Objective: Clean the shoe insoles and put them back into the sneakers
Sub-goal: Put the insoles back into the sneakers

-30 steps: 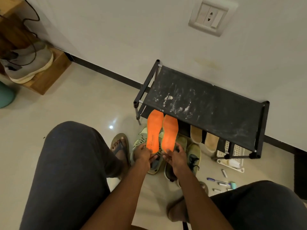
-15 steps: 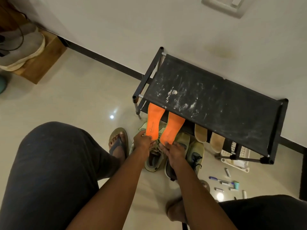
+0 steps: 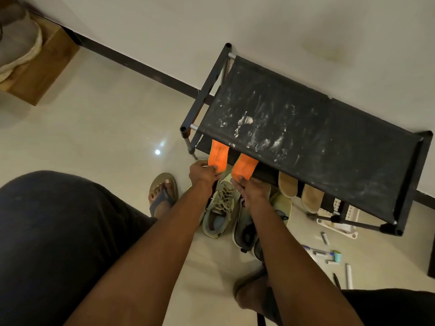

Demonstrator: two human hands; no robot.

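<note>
Gripping 2 orange insoles by their heels — left hand [image 3: 203,173], right hand [image 3: 253,189] — toes tucked under shoe rack [image 3: 306,128] edge, above sneakers [image 3: 220,208].

Insoles: the left insole [image 3: 218,154] and right insole [image 3: 244,166] are bright orange; the left carries dark printed lettering. Shoe rack [image 3: 313,128]: black frame, black fabric top smeared with white powdery marks. Below the rack's front edge: olive-green laced sneaker [image 3: 220,208], and two tan shoe toes [image 3: 300,189]. Floor [image 3: 94,137]: glossy cream tile. Skirting behind the rack: dark brown.
</note>
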